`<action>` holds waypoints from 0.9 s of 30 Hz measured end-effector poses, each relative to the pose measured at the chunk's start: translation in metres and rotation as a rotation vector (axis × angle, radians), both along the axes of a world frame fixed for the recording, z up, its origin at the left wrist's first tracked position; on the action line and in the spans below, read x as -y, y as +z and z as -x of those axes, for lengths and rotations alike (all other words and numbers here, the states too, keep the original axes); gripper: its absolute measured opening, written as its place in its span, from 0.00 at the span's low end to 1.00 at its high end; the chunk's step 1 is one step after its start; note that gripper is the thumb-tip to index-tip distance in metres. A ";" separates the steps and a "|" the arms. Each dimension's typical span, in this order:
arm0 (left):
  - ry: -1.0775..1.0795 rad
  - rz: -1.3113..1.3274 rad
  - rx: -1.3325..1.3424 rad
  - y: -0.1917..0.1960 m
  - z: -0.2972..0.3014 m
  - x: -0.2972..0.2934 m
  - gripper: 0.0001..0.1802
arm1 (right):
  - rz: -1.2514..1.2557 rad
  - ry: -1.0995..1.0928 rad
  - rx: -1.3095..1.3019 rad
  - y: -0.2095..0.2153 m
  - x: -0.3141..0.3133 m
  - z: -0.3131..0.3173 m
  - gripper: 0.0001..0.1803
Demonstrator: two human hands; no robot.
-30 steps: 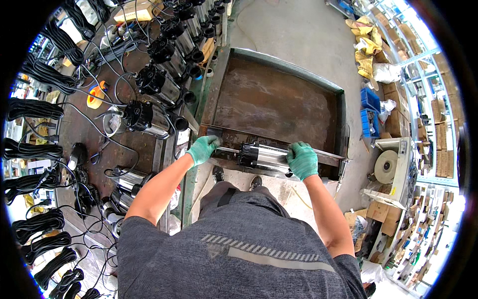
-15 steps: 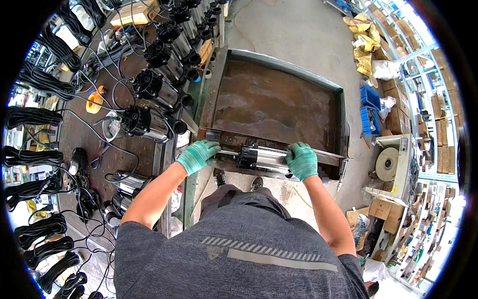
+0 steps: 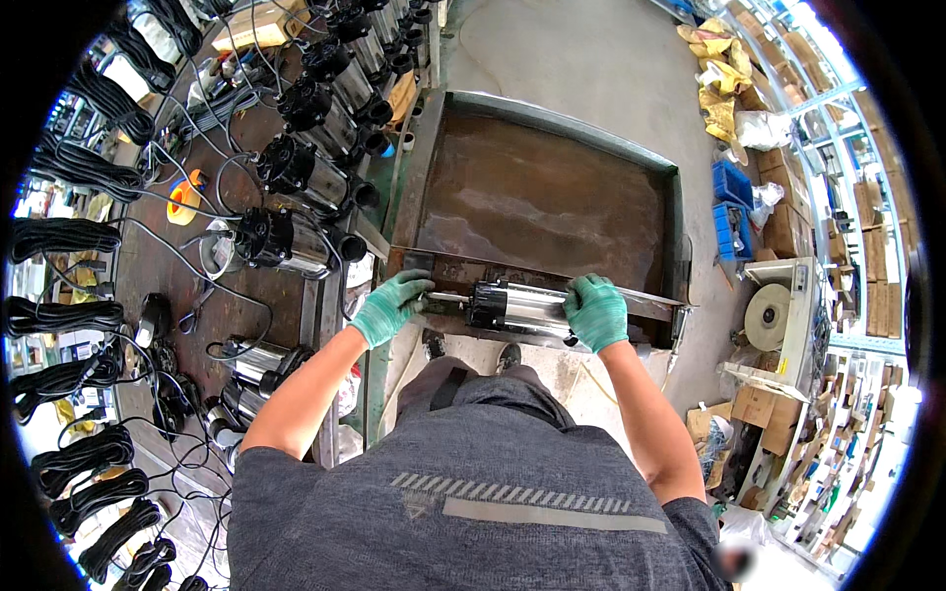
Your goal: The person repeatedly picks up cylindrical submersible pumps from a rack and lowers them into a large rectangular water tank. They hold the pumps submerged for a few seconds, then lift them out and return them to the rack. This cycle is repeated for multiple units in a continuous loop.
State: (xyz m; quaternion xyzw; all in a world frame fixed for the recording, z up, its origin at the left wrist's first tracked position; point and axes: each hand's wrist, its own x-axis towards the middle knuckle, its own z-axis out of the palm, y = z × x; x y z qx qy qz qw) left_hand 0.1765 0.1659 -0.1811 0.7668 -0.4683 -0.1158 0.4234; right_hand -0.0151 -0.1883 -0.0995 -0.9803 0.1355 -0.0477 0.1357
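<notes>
Shifted slightly by the shaft (image 3: 450, 296), my left grip (image 3: 391, 309) was clamped or not, I couldn't tell, while my right grip (image 3: 597, 314) clasped the steel pump (image 3: 533, 307) along the tray (image 3: 542, 192)'s near side, where slackening could have let it roll.

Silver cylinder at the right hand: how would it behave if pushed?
The silver cylinder may roll, its body being round. Its smooth, shiny shell could be slippery. It looks like metal, so probably stiff and fairly heavy.
</notes>
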 end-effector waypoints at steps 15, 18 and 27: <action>0.397 -0.116 -1.259 -0.001 0.004 -0.004 0.09 | -0.013 0.004 0.034 -0.003 0.000 -0.005 0.07; 0.441 -0.247 -1.248 0.004 -0.011 -0.002 0.16 | -0.005 -0.001 0.027 -0.002 0.003 -0.002 0.08; 0.771 -0.317 -0.304 -0.093 -0.041 -0.061 0.31 | -0.027 0.036 0.019 0.004 -0.004 -0.013 0.08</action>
